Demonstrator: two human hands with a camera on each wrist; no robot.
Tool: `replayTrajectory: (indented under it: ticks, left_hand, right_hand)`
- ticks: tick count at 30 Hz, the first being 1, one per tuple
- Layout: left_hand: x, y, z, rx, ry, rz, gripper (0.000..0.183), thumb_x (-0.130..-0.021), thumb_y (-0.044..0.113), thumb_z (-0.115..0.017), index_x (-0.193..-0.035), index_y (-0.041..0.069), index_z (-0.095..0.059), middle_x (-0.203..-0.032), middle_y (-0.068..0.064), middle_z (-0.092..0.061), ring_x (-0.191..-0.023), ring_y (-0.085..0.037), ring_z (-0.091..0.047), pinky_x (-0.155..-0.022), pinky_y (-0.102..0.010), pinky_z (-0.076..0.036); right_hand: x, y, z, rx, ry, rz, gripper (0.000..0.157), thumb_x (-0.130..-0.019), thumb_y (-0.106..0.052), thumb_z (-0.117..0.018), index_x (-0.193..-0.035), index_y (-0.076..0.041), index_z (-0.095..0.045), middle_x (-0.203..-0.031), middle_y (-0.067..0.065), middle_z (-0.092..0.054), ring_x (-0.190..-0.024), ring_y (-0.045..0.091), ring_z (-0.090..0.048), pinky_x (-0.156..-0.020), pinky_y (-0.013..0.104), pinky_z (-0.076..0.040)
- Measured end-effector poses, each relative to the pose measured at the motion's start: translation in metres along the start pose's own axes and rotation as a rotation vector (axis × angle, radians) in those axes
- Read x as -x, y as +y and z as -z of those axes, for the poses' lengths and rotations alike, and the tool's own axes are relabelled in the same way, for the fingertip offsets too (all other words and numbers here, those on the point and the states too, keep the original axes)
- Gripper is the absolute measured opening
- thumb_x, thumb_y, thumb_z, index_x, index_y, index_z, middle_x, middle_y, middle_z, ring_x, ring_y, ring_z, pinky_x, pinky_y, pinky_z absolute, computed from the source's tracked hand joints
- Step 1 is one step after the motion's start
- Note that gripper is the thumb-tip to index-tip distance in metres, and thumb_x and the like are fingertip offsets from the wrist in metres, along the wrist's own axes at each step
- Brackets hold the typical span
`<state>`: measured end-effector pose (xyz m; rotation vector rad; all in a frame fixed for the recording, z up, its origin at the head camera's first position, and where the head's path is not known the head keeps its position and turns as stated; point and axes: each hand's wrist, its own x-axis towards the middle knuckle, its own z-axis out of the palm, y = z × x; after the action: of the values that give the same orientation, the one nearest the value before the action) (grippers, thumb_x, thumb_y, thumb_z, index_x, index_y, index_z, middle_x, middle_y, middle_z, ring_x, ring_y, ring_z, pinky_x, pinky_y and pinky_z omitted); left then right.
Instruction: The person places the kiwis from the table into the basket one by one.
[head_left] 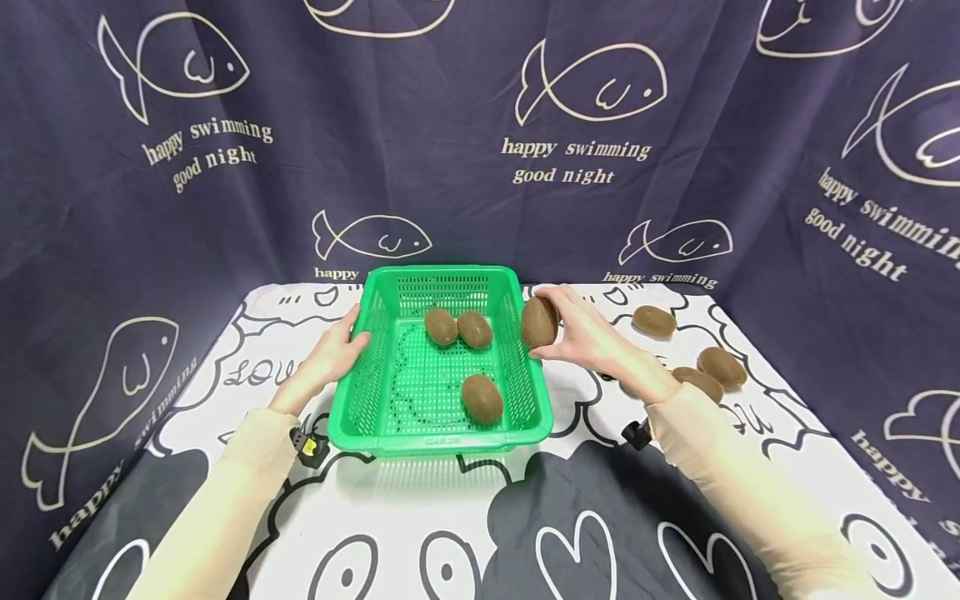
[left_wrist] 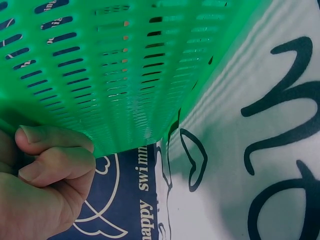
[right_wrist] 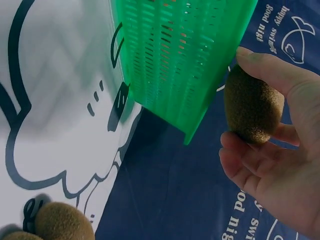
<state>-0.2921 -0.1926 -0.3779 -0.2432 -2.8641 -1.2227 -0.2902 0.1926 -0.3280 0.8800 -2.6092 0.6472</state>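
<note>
1 held kiwi: upright, near the rim of the green basket at its 2 o'clock, not yet inside; whether it touches the rim, I cannot tell.
Right hand: the grip is clamped on that kiwi, thumb and fingers at its opposite ends.
Left hand: at the basket's 9 o'clock side, fingers curled by the outer wall, thumb over the rim; I cannot tell whether this grip clamps it.
Inside kiwis: 3 on the mesh floor, 2 side by side toward 12 o'clock and 1 at 5 o'clock.
Loose kiwis: at least 4 on the table around 3 o'clock, beyond the right hand, 1 of them mostly covered.
Basket tally: 3 in, 1 at the rim, 4 or more outside; I judge the filling to be under half done.
Fish curtain: dark blue, behind the table at 12 o'clock.
</note>
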Motion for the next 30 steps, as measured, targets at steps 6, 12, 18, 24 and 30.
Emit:
replayTrajectory:
  ticks: [6, 12, 18, 24, 30]
  left_hand:
    - [-0.001, 0.0, 0.001, -0.004, -0.006, -0.002, 0.066, -0.099, 0.018, -0.04, -0.154, -0.001, -0.009, -0.15, -0.031, -0.031, -0.134, -0.046, -0.04, -0.112, -0.056, -0.031]
    - [0.0, -0.001, 0.001, 0.007, -0.004, -0.004, 0.066, -0.099, 0.018, -0.04, -0.154, 0.0, -0.009, -0.151, -0.031, -0.031, -0.132, -0.046, -0.042, -0.112, -0.056, -0.032]
    - [0.0, -0.001, 0.001, 0.003, -0.002, -0.006, 0.065, -0.099, 0.016, -0.04, -0.154, -0.001, -0.009, -0.15, -0.031, -0.032, -0.132, -0.046, -0.043, -0.112, -0.055, -0.032]
    - [-0.001, -0.001, 0.0, 0.006, -0.001, -0.005, 0.066, -0.099, 0.017, -0.04, -0.154, -0.001, -0.009, -0.149, -0.032, -0.034, -0.13, -0.045, -0.045, -0.111, -0.055, -0.034]
    - [0.0, -0.001, -0.001, 0.018, 0.004, -0.011, 0.065, -0.099, 0.017, -0.041, -0.154, -0.001, -0.011, -0.146, -0.033, -0.037, -0.126, -0.045, -0.049, -0.109, -0.056, -0.036]
  right_hand:
    - [-0.007, -0.003, -0.006, -0.019, -0.018, 0.027, 0.08, -0.062, -0.025, -0.09, -0.129, -0.004, -0.05, -0.123, 0.013, -0.055, -0.112, 0.027, -0.052, -0.098, 0.045, -0.045]
    - [-0.014, -0.011, -0.012, -0.018, -0.042, 0.062, 0.079, -0.063, -0.025, -0.089, -0.129, -0.002, -0.05, -0.122, 0.013, -0.056, -0.113, 0.028, -0.052, -0.098, 0.043, -0.045]
    - [-0.019, -0.018, -0.02, 0.029, -0.066, 0.08, 0.083, -0.061, -0.028, -0.09, -0.13, -0.002, -0.051, -0.12, 0.014, -0.057, -0.111, 0.028, -0.053, -0.099, 0.043, -0.044]
    - [-0.022, -0.023, -0.028, 0.089, -0.08, 0.104, 0.084, -0.059, -0.032, -0.091, -0.129, -0.003, -0.053, -0.122, 0.014, -0.06, -0.113, 0.031, -0.054, -0.098, 0.049, -0.043]
    - [-0.022, -0.024, -0.035, 0.152, -0.107, 0.075, 0.085, -0.058, -0.036, -0.091, -0.129, -0.006, -0.055, -0.123, 0.013, -0.062, -0.113, 0.033, -0.051, -0.094, 0.053, -0.042]
